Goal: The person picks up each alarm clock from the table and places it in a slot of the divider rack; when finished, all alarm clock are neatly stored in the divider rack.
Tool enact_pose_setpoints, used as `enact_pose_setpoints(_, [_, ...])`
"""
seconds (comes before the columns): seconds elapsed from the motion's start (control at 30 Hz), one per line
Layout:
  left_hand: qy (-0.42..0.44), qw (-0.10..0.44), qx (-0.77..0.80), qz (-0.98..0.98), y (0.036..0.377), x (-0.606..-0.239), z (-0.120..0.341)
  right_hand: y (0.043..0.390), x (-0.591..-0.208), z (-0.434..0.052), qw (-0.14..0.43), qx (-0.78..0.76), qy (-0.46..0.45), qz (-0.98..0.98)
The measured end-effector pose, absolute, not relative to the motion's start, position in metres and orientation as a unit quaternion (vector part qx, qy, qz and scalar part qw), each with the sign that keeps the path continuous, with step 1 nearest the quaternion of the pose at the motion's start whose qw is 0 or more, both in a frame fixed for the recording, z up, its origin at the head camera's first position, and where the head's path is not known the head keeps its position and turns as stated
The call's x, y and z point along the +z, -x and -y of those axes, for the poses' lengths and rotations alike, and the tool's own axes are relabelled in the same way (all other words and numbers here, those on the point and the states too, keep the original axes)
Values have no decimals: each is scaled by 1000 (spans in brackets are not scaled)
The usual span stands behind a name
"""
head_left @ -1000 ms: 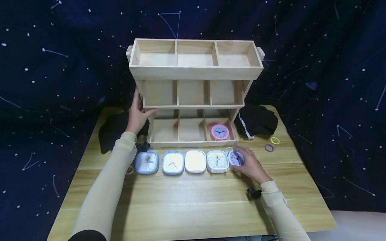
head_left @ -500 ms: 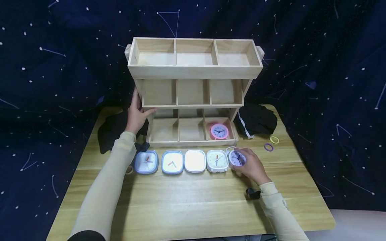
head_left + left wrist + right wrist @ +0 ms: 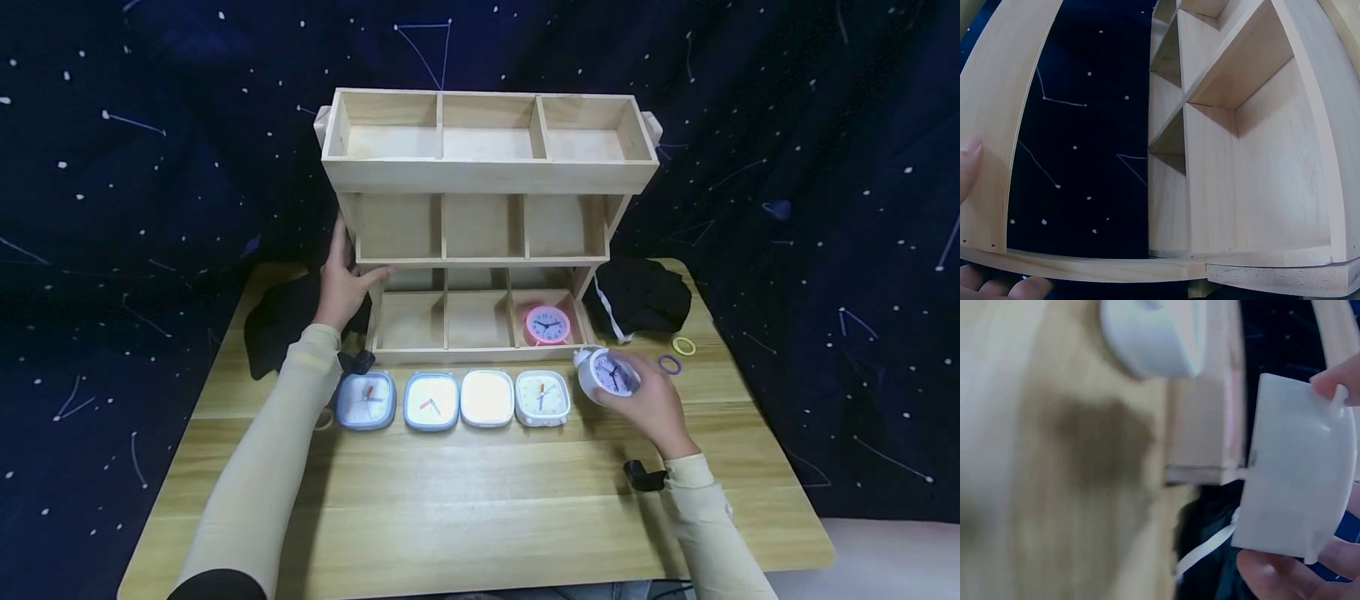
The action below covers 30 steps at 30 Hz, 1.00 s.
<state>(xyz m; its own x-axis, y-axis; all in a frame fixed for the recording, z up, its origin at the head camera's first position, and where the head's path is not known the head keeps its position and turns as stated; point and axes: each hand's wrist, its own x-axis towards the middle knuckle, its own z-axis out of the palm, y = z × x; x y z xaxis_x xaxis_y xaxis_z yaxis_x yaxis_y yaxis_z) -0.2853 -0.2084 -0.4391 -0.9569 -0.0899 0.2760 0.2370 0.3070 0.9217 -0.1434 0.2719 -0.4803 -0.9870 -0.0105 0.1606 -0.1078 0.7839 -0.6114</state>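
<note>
My right hand (image 3: 651, 402) grips a small round white alarm clock (image 3: 609, 374) with a lilac face, lifted off the table just right of the clock row. The right wrist view shows that clock's white body (image 3: 1297, 487) from behind, pinched between my fingers. My left hand (image 3: 342, 282) holds the left side panel of the three-tier wooden shelf (image 3: 487, 177); the left wrist view shows my fingertips (image 3: 969, 164) on that panel (image 3: 1004, 119). A pink round alarm clock (image 3: 547, 324) stands in the shelf's bottom right compartment. Several square clocks (image 3: 454, 400) lie in a row in front of the shelf.
A wooden table (image 3: 480, 508) carries everything. Black cloth (image 3: 637, 297) lies right of the shelf, more black cloth (image 3: 279, 321) left of it. A yellow ring (image 3: 683, 346) and a purple ring (image 3: 669, 363) lie near the right edge. A dark starry backdrop (image 3: 787, 125) hangs behind.
My right hand has lifted the round white clock off the table and carried it up and to the right. The left hand stays on the shelf's side.
</note>
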Motion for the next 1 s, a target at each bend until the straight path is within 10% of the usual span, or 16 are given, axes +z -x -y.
enact_pose_setpoints(0.33, [54,143,-584,797,287,-433,210,175,-456,-229,139,389,-75,908])
enact_pose_setpoints(1.0, [50,130,-589,796,281,-436,208,248,-465,-122,26,306,-159,938])
